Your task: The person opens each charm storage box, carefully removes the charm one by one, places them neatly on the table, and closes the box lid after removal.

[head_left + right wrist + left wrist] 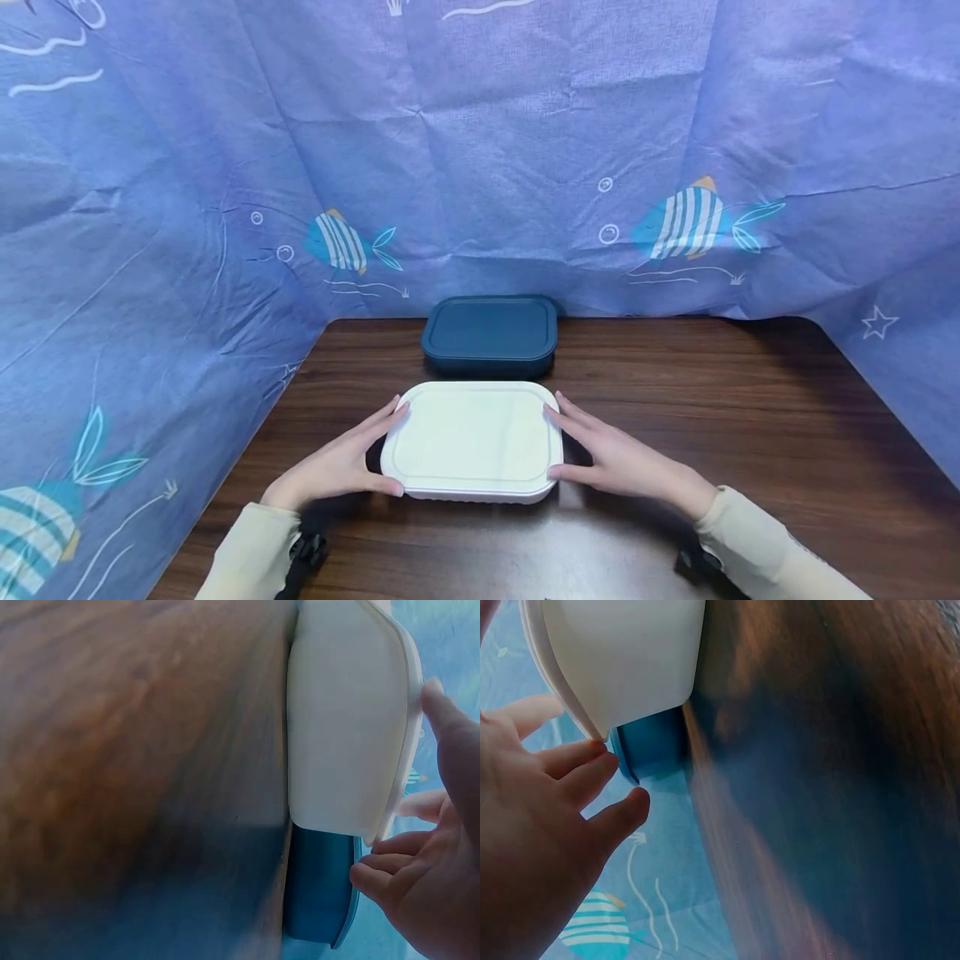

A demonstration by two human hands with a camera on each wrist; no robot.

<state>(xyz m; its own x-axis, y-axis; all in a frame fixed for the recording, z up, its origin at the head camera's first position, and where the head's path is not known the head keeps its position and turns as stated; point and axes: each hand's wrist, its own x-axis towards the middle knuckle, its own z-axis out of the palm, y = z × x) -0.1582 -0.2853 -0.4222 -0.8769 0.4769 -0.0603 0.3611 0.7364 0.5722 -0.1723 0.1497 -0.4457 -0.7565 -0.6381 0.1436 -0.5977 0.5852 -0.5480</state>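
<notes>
A white rectangular food container [341,727] with rounded corners stands on the dark wooden table, its flat white lid [472,433] in place. At the lid's left end, my left hand [341,467] grips the rim, thumb by the near corner and fingers over the far one. My right hand [626,458] holds the opposite end the same way. In the left wrist view, the left fingertips [592,754] meet the lid's rim at a corner. Seen from the right wrist, the right thumb lies along the rim and the other fingers are bent near the far corner.
Just behind the white container, a dark blue lidded container [491,333] sits near the table's back edge. The wooden table [712,392] extends to the right. Blue fabric with fish prints [487,167] hangs behind and at the sides.
</notes>
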